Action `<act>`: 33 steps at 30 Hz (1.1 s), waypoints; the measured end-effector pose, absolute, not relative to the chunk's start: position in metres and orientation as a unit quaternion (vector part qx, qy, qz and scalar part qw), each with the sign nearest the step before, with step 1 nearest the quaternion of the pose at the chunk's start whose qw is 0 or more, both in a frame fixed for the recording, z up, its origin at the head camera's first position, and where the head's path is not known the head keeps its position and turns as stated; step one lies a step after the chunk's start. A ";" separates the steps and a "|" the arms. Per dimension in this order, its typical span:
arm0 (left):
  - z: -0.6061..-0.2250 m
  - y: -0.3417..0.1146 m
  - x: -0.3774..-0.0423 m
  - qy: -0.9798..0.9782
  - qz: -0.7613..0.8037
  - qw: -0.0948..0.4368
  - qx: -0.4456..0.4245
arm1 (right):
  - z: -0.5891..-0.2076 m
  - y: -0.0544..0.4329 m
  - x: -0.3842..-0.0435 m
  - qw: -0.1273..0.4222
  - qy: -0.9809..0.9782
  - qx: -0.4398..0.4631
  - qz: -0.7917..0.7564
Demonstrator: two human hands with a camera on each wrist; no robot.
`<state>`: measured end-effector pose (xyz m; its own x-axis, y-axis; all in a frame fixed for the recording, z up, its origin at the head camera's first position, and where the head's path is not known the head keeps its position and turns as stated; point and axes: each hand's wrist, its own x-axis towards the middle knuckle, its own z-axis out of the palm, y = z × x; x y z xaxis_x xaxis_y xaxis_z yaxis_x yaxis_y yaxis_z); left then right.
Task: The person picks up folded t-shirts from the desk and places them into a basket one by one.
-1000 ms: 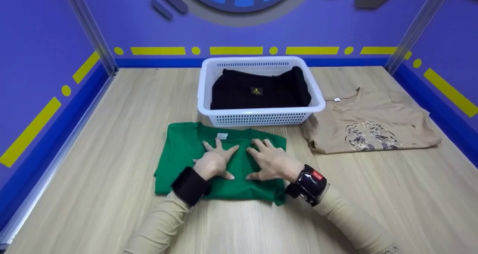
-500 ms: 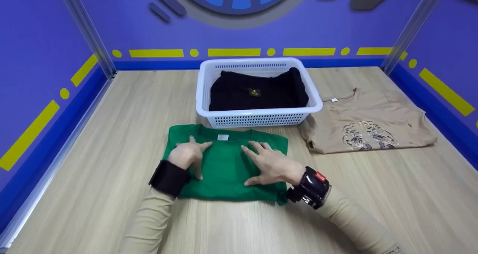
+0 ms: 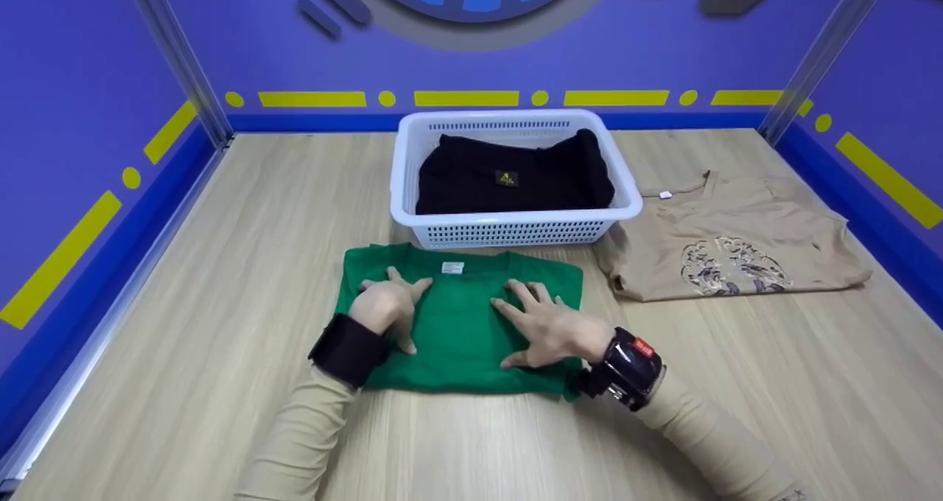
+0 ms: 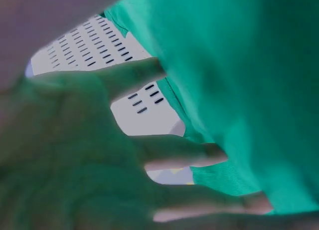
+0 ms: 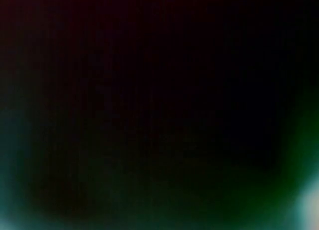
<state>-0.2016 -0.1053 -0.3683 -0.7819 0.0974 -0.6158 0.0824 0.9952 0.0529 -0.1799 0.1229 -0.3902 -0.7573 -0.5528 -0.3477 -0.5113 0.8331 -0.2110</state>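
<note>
From where I stood, the green cloth T-shirt (image 3: 460, 331) lay as a rough rectangle on the pale wood-grain bench (image 3: 221, 280), its collar towards the white perforated plastic basket (image 3: 516, 233) and just beside it. The left hand (image 3: 390, 306) had its fingers spread, the tips on the cloth near the shirt's left edge and the palm raised off it. The right hand (image 3: 549, 328) was splayed on the other half; neither seemed to pinch anything. The right wrist's own view was too dark to add more.

The layers, I judged, were the weak point. With only spread fingers on the top one, a sideways push could have slid it over those beneath and left creases or a skewed edge. The lower right corner, rumpled beside the glossy black wristband (image 3: 632, 368), looked likely to snag if that arm drew back quickly. A forward shove could have run the collar into the basket, crumpling it. Had the basket shifted rightward, it might have bunched up the tan embroidered shirt (image 3: 759, 225) lying close against it. The black folded garment (image 3: 479, 162) inside looked at little risk.
</note>
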 end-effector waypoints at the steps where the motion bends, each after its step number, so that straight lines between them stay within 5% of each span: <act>1: -0.368 -0.104 -0.201 0.945 0.008 0.323 0.051 | -0.390 0.126 -0.180 0.200 0.935 -0.287 -0.051; 33: -0.384 -0.067 -0.182 0.974 -0.002 0.123 0.191 | -0.383 0.211 -0.193 0.216 0.923 -0.306 -0.085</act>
<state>-0.1824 -0.0671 -0.3841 -0.8966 0.3724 -0.2396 0.3733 0.9267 0.0435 -0.1927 0.2113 -0.3828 -0.7193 -0.6017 -0.3472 -0.5279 0.7983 -0.2898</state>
